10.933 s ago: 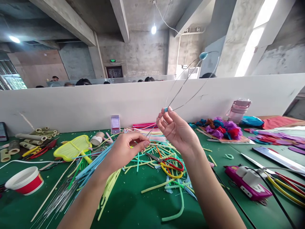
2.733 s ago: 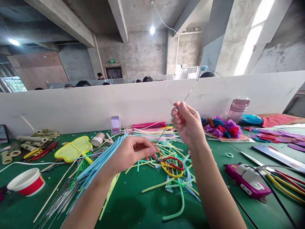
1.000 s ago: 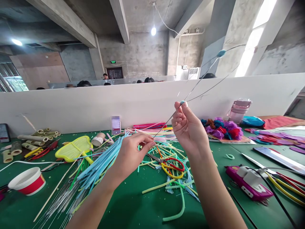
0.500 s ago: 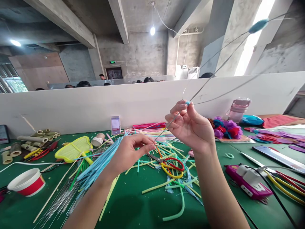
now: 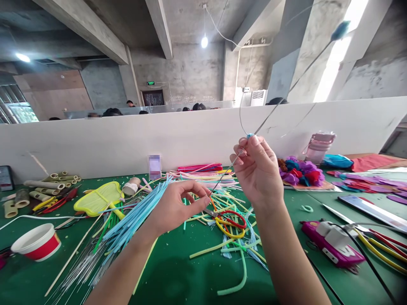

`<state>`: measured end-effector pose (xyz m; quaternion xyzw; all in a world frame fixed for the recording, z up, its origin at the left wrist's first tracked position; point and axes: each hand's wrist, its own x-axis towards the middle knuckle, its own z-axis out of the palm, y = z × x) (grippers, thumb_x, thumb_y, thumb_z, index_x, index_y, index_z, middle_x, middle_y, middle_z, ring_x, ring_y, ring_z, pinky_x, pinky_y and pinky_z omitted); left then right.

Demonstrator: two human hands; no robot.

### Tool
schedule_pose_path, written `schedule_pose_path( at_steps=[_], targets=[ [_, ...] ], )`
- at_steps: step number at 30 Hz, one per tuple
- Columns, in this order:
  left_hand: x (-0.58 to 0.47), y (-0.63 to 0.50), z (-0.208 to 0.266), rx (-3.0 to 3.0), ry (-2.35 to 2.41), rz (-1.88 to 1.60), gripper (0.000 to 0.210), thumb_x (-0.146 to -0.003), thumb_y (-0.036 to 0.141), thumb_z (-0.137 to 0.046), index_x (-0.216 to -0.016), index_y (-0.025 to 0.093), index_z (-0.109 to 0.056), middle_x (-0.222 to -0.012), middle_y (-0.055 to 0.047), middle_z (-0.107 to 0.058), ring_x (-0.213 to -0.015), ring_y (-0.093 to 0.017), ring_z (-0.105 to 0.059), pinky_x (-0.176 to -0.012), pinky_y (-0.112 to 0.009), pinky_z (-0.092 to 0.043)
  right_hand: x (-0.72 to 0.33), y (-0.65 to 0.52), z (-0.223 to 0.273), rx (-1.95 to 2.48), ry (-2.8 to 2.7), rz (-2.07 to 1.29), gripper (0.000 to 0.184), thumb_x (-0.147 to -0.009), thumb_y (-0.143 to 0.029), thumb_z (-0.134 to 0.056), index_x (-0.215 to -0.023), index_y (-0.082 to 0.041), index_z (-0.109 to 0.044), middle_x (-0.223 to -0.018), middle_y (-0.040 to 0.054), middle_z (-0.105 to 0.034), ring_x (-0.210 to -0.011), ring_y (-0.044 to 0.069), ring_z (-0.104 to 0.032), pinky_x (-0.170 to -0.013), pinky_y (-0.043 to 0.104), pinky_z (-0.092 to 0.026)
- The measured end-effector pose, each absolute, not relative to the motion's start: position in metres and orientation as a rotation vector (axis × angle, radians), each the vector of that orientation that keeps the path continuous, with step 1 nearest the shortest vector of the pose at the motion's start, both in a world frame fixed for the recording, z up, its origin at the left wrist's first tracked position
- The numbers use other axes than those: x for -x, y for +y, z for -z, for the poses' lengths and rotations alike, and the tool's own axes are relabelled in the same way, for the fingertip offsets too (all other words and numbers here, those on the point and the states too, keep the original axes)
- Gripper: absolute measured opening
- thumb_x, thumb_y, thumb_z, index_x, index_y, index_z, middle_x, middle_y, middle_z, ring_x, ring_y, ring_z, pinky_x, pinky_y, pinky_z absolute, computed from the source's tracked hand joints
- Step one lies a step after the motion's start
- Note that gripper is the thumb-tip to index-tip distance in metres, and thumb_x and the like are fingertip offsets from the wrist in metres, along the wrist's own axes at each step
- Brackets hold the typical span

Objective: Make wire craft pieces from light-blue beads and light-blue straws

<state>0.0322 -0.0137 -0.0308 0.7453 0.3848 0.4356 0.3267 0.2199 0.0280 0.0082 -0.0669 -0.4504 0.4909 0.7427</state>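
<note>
A thin grey wire (image 5: 288,92) slants up to the right across the view, with a fuzzy blue tuft (image 5: 340,31) at its far upper end. The fingertips of my left hand (image 5: 187,205) pinch the wire's lower end. Higher up, my right hand (image 5: 259,169) is closed with thumb and fingers on a small blue piece (image 5: 250,135) around the wire. A thin strand (image 5: 241,116) loops up from that spot. Below the hands lie red-and-yellow-handled scissors (image 5: 230,223) among pastel fuzzy stems. A bundle of light blue stems (image 5: 136,212) lies beside my left forearm.
On the left are a paper cup (image 5: 36,242), a yellow net-like piece (image 5: 98,199) and bamboo tubes (image 5: 44,185). On the right are a purple power adapter (image 5: 330,243), more scissors, a bottle (image 5: 319,146) and coloured tufts. A white partition (image 5: 111,148) stands behind.
My right hand has turned, its fingers still on the small blue piece. The upper wire and tuft have swung, and the strand now bows in a wider loop. My left hand has shifted slightly right.
</note>
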Motion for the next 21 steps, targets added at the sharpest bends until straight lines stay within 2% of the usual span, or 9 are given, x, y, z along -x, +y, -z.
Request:
schedule_pose_path(
  at_steps=[5, 9, 14, 18, 21],
  targets=[
    [-0.036, -0.017, 0.031, -1.980, 1.070, -1.167, 0.023, -0.086, 0.032, -0.071, -0.071, 0.019, -0.058, -0.089, -0.003, -0.075, -0.096, -0.021, -0.070, -0.078, -0.029, -0.052, -0.217, 0.027, -0.008, 0.171, -0.989, -1.030, 0.030, -0.066, -0.034, -0.089, -0.074, -0.026, -0.062, -0.077, -0.0035, -0.063, -0.065, 0.009, -0.056, -0.049, 0.021, -0.045],
    [-0.037, -0.013, 0.035, -2.084, 1.272, -1.290, 0.019, -0.088, 0.035, -0.065, -0.076, 0.021, -0.061, -0.092, -0.003, -0.075, -0.089, -0.020, -0.068, -0.072, -0.029, -0.050, -0.214, 0.024, -0.007, 0.196, -1.021, -0.958, 0.025, -0.073, -0.032, -0.085, -0.077, -0.026, -0.061, -0.080, -0.0032, -0.067, -0.063, 0.008, -0.056, -0.054, 0.023, -0.047],
    [-0.037, -0.007, 0.040, -2.333, 1.467, -1.381, 0.017, -0.092, 0.030, -0.059, -0.076, 0.022, -0.057, -0.081, 0.000, -0.070, -0.083, -0.019, -0.065, -0.070, -0.029, -0.044, -0.209, 0.017, -0.005, 0.249, -1.020, -0.856, 0.019, -0.079, -0.029, -0.081, -0.078, -0.025, -0.062, -0.081, -0.0021, -0.070, -0.066, 0.010, -0.059, -0.059, 0.025, -0.050],
    [-0.038, -0.009, 0.040, -2.445, 1.403, -1.338, 0.018, -0.093, 0.025, -0.057, -0.075, 0.021, -0.055, -0.079, 0.001, -0.067, -0.074, -0.016, -0.060, -0.069, -0.027, -0.040, -0.210, 0.013, -0.007, 0.257, -0.984, -0.930, 0.015, -0.078, -0.028, -0.082, -0.085, -0.025, -0.069, -0.078, -0.0026, -0.067, -0.067, 0.008, -0.061, -0.058, 0.021, -0.049],
    [-0.038, -0.012, 0.039, -2.449, 1.326, -1.222, 0.020, -0.092, 0.022, -0.057, -0.073, 0.021, -0.053, -0.073, 0.004, -0.063, -0.069, -0.014, -0.056, -0.066, -0.026, -0.038, -0.215, 0.015, -0.009, 0.292, -1.061, -1.046, 0.015, -0.078, -0.032, -0.082, -0.086, -0.022, -0.074, -0.076, -0.0014, -0.066, -0.058, 0.006, -0.055, -0.052, 0.019, -0.047]
  ],
)
